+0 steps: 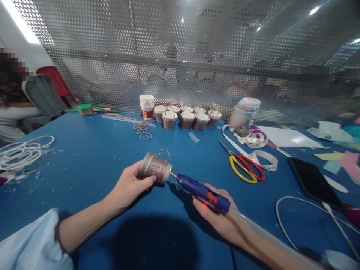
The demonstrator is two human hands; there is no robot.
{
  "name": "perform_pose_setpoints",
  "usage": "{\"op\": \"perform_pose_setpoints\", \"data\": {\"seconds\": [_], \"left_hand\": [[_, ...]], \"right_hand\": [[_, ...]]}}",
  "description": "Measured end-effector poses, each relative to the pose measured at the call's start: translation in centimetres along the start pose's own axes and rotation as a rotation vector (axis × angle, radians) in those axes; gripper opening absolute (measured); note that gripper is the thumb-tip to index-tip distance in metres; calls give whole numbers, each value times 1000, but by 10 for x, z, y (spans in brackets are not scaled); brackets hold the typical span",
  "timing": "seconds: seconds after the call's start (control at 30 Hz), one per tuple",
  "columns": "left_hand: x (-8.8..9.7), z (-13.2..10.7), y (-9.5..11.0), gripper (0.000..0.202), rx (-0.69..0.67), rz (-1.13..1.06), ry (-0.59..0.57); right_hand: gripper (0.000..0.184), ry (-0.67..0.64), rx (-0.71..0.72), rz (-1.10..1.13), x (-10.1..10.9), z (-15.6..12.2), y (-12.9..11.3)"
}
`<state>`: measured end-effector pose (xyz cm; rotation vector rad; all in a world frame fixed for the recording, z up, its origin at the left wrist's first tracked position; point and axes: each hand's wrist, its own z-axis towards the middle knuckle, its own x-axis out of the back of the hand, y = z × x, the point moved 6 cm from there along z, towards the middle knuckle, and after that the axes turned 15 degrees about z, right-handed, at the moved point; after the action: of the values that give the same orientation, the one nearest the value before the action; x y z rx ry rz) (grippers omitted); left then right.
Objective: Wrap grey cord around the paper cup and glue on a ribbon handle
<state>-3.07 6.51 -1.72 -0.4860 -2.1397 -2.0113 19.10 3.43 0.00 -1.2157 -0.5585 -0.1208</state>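
Note:
My left hand (pixel 136 183) is wrapped round a small paper cup (pixel 156 168) wound with greyish cord, tipped on its side above the blue table. In my right hand (pixel 216 210) lies a blue glue gun (pixel 198 187), a red light glowing near the fingers and a clear glue stick running out of its back end. The gun's metal tip meets the cup's edge on the right; whether glue is coming out is too small to tell. The cup's inside is turned out of sight.
Several cord-wrapped cups with handles (pixel 187 120) stand at the back beside a stack of paper cups (pixel 146 107). Right of my hands lie scissors (pixel 243 167), a measuring tape (pixel 264 160) and a phone (pixel 315 182). White cord (pixel 25 152) is coiled at left; a jar (pixel 244 112) stands behind.

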Motion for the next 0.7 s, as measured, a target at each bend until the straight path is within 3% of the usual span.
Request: {"op": "perform_pose_setpoints", "data": {"seconds": [0.33,0.53,0.7], "left_hand": [[-1,1,0,24,0,-5,-21],[-1,0,1,24,6,-30,-10],[-3,0,2,23,14,-85,-30]], "right_hand": [[23,77,-100,52,6,1,2],[20,-31,-45,95,-1,0,2],[22,-18,-84,130,-1,1,4]]}}
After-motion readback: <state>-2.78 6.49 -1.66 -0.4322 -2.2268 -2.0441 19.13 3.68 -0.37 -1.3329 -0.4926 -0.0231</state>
